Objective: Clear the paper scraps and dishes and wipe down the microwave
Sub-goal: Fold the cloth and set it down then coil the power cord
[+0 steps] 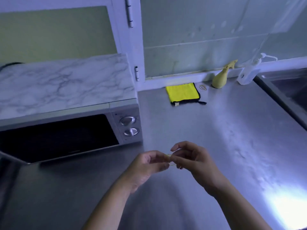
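Left hand: my fingers pinch a small pale scrap.
Right hand: pinching its other end.
Microwave: on my left.

This is a kitchen. A microwave stands on a steel table, with a sink at its right end. A yellow cloth and a spray bottle are by the wall.
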